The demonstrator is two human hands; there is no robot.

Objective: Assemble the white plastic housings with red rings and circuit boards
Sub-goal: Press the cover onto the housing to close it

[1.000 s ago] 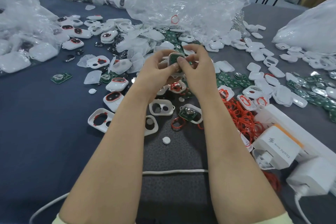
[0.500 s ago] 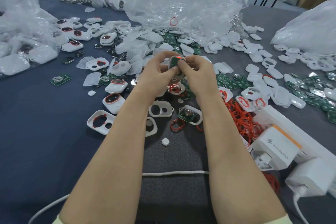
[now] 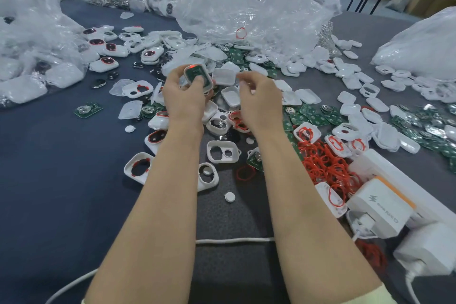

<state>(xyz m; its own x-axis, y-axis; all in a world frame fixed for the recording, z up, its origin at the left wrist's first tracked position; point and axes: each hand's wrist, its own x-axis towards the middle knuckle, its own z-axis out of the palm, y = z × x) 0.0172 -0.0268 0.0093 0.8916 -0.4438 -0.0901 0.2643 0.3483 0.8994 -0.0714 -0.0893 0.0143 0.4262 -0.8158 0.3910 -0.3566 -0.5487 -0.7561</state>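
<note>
Gripping white housing [image 3: 209,81] in left hand [image 3: 183,100], green circuit board [image 3: 196,73] seated inside; right hand [image 3: 260,100] loosely curled, empty, just beside; behind, red ring [image 3: 241,33] inside clear bag [image 3: 246,2].

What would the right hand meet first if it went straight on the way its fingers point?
Most likely the empty white cover just beyond the right hand, beside the housing in the left hand; depth is unclear.

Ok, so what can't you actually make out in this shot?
Head view only.
- Right hand: fingertips blurred by motion; holding anything, unclear.
- Housing: underside hidden by the left hand.
- Clear bag: crumpled plastic hides its contents.
- White adapter: print too small to read.
</note>
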